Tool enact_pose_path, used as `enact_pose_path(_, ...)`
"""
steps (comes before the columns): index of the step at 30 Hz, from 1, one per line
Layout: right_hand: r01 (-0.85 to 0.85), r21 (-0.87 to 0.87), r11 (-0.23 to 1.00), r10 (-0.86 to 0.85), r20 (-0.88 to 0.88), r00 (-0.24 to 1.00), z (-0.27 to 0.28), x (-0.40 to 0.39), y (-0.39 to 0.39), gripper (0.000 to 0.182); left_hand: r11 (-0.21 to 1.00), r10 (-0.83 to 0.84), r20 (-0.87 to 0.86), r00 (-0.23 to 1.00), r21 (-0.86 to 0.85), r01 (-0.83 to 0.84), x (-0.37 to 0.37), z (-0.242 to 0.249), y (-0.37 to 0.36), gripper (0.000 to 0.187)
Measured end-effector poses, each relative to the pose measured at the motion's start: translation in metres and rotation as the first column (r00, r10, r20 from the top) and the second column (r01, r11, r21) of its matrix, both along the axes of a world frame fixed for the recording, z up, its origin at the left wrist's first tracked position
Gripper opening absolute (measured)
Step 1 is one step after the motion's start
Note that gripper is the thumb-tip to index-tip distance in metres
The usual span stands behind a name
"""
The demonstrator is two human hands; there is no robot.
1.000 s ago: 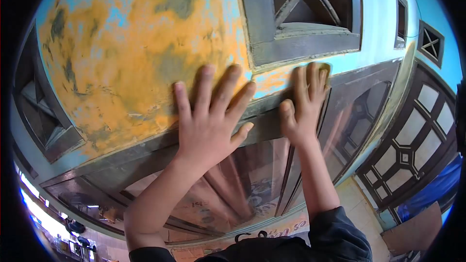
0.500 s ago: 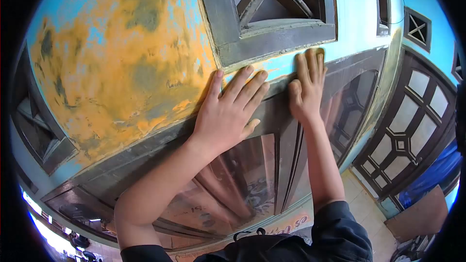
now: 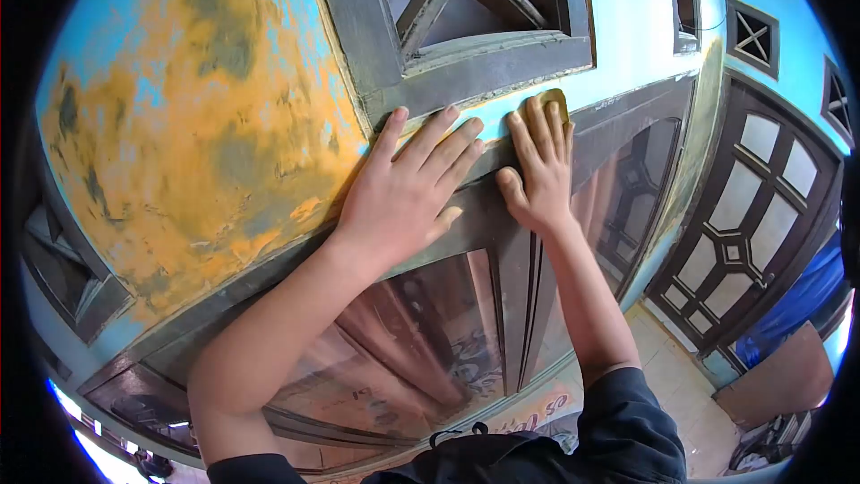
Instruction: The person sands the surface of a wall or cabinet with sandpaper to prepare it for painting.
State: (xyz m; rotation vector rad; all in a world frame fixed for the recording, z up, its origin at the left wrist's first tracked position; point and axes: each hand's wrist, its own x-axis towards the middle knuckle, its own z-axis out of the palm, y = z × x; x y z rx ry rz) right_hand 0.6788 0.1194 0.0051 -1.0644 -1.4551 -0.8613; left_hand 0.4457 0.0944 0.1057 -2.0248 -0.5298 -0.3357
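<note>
My left hand (image 3: 399, 184) lies flat with spread fingers just below the lower left corner of the dark window frame (image 3: 484, 72). Its fingertips reach the frame's bottom edge, and nothing shows in it. My right hand (image 3: 540, 161) presses on the narrow light-blue wall strip (image 3: 491, 115) under the same frame. Beneath its fingers is a thin brownish-yellow piece that looks like sandpaper (image 3: 559, 100); only its edge shows past the fingertips. The thumb rests over the dark wooden beam (image 3: 488, 166) above the glass panes.
To the left is a wall patch (image 3: 215, 125) with worn orange, grey and blue paint. Curtained glass panes (image 3: 421, 323) stand below my arms. A dark panelled door (image 3: 730, 233), blue cloth (image 3: 797, 305) and a brown board (image 3: 778, 375) are at the right.
The view has shifted, so the wall sits further left. My left hand has slid right and up along the frame's corner. My right hand has moved slightly left and down on the strip.
</note>
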Motion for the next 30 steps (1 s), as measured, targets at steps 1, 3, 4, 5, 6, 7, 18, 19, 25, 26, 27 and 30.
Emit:
enact_pose_path(1, 0.024, 0.022, 0.999, -0.022, -0.064, 0.998, 0.002, 0.011, 0.004, 0.059, 1.0, 0.001, -0.01, 1.0, 0.003, -0.001, -0.003, 0.001, 0.0, 0.081)
enact_pose_path(3, 0.054, 0.072, 0.996, -0.035, -0.245, 0.969, 0.011, 0.03, 0.017, 0.058, 1.0, -0.002, -0.029, 1.0, 0.003, 0.002, -0.009, 0.001, -0.001, 0.08)
enact_pose_path(4, 0.043, 0.083, 0.996, -0.018, -0.287, 0.958, 0.013, 0.031, 0.02, 0.061, 1.0, -0.002, -0.03, 1.0, -0.003, 0.002, -0.009, 0.0, -0.002, 0.08)
enact_pose_path(5, 0.008, 0.107, 0.994, 0.02, -0.263, 0.965, 0.01, 0.026, 0.022, 0.063, 1.0, -0.001, -0.03, 1.0, -0.005, 0.001, -0.009, 0.001, -0.003, 0.081)
enact_pose_path(6, -0.025, 0.133, 0.991, 0.056, -0.237, 0.97, 0.009, 0.013, 0.019, 0.065, 1.0, -0.002, -0.029, 1.0, -0.005, 0.002, -0.009, 0.002, -0.003, 0.081)
enact_pose_path(7, -0.074, 0.087, 0.993, 0.085, -0.139, 0.987, 0.008, 0.0, 0.009, 0.069, 1.0, 0.0, -0.032, 0.999, -0.003, 0.0, -0.011, 0.002, -0.003, 0.081)
enact_pose_path(18, -0.139, -0.071, 0.988, 0.147, 0.137, 0.98, -0.002, -0.073, -0.01, 0.08, 0.98, 0.167, 0.052, 0.985, 0.096, -0.172, -0.152, -0.004, -0.031, 0.078)
enact_pose_path(19, -0.139, -0.095, 0.986, 0.157, 0.22, 0.963, -0.002, -0.091, -0.013, 0.081, 0.977, 0.185, 0.075, 0.98, 0.097, -0.192, -0.163, -0.003, -0.034, 0.077)
enact_pose_path(25, -0.137, -0.159, 0.978, 0.204, 0.566, 0.799, 0.072, -0.148, -0.034, 0.071, 0.952, 0.27, 0.157, 0.95, 0.103, -0.288, -0.218, 0.027, -0.051, 0.071)
enact_pose_path(26, -0.131, -0.131, 0.983, 0.184, 0.602, 0.777, 0.098, -0.151, -0.032, 0.071, 0.947, 0.271, 0.191, 0.943, 0.12, -0.297, -0.226, 0.039, -0.053, 0.071)
enact_pose_path(27, -0.073, -0.031, 0.997, 0.078, 0.563, 0.823, 0.128, -0.153, -0.029, 0.071, 0.942, 0.272, 0.227, 0.935, 0.133, -0.307, -0.234, 0.051, -0.055, 0.071)
enact_pose_path(30, -0.058, 0.148, 0.987, -0.017, 0.463, 0.886, 0.176, -0.171, -0.022, 0.071, 0.941, 0.181, 0.376, 0.909, 0.203, -0.271, -0.254, 0.084, -0.053, 0.068)
